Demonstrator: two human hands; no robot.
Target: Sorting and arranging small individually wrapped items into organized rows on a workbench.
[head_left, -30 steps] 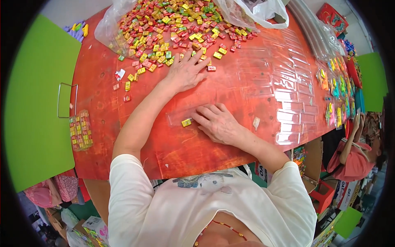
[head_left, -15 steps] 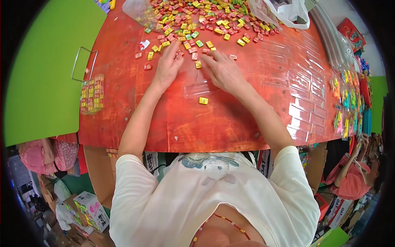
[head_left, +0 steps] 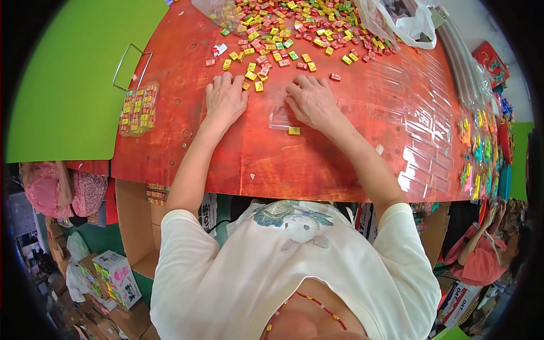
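Note:
My left hand (head_left: 226, 101) rests on the red tabletop (head_left: 249, 153), fingers bent but apart, the fingertips next to a few small yellow boxes (head_left: 259, 86). No object shows in it, though the palm side is hidden. My right hand (head_left: 313, 103) is also on the table with bent, spread fingers. Beneath and beside it lies a small clear plastic tray (head_left: 279, 120), partly covered by the hand. One yellow box (head_left: 294, 130) sits at the tray's near edge. Ahead of both hands spreads a big heap of small red, yellow and green boxes (head_left: 317, 28).
At the left lies a filled clear pack of boxes (head_left: 139, 110) near a wire handle (head_left: 126, 65) and a green board (head_left: 68, 79). Clear plastic trays (head_left: 422, 119) cover the right side. White plastic bags (head_left: 411, 25) stand far right, with packs of colourful items (head_left: 479, 136) at the edge.
Both hands have drawn back a little toward me, away from the heap. Some loose boxes in front have shifted together beside my left fingertips. The whole view has also turned slightly.

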